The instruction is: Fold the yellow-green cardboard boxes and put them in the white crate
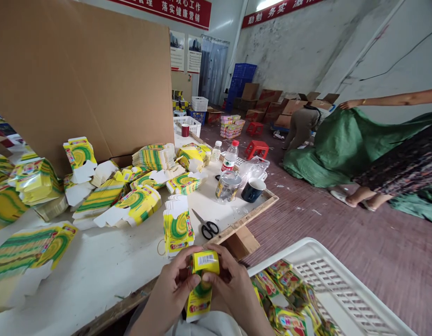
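Between both hands, just past the table's front edge, is a small yellow-and-green printed carton with a barcode on its upturned end. My left hand wraps its left side, thumb pressed on the front. On the other side my right hand grips it the same way, the two thumbs nearly meeting. A stack of flat cartons with white flaps lies on the table right beyond the hands. Black-handled scissors rest beside that stack, blades pointing away to the left.
More bundles of flat cartons cover the white table. A dark mug, a clear jar and a red-capped bottle stand near its right corner. At lower right, a white basket holds small colourful packs. Another person handles green cloth.
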The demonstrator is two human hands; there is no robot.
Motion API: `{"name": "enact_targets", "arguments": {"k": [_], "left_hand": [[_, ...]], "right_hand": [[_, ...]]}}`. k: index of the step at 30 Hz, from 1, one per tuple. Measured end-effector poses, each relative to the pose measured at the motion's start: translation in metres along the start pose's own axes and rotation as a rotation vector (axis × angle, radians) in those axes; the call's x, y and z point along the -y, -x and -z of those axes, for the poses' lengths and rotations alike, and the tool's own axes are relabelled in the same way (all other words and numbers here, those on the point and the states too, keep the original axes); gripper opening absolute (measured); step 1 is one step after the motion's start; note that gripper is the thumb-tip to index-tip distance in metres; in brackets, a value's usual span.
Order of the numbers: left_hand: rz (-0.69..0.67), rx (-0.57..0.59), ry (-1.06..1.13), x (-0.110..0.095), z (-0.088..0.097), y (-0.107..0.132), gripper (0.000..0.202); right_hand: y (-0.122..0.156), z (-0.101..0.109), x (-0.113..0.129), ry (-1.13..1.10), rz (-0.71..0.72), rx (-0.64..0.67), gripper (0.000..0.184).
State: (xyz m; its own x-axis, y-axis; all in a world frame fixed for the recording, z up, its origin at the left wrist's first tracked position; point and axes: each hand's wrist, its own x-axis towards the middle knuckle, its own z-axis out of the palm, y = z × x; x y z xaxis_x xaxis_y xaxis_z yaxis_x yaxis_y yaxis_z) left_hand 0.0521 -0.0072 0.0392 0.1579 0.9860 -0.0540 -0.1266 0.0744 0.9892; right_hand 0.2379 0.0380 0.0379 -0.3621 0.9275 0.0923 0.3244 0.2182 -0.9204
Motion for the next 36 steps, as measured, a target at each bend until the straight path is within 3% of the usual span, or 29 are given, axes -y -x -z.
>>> {"name": "enact_targets", "arguments": {"k": [5,12,22,28,36], "left_hand": [[0.014,-0.011,0.068,-0.003,-0.002,0.0,0.048],[-0.006,-0.068,0.102,0.0,-0.01,-0.001,0.042],[0.007,0.017,0.212,-0.009,-0.006,0.0,0.049],[-0.024,-0.097,0.208,-0.001,-0.014,0.0,0.043],[-0.079,-0.131,0.035,-0.005,-0.012,-0.003,0.034]], "right_hand": [[0.001,0.004,0.008,-0.045,0.131,-0.076,0.035],[0.0,-0.006,0.007,-0.177,0.051,-0.169,0.026],[0.0,0.003,0.02,-0.417,0.018,-0.085,0.025],[-0.002,-0.001,0.016,-0.414,0.011,-0.162,0.02],[-0.001,-0.005,0.02,-0.418,0.015,-0.146,0.021]]}}
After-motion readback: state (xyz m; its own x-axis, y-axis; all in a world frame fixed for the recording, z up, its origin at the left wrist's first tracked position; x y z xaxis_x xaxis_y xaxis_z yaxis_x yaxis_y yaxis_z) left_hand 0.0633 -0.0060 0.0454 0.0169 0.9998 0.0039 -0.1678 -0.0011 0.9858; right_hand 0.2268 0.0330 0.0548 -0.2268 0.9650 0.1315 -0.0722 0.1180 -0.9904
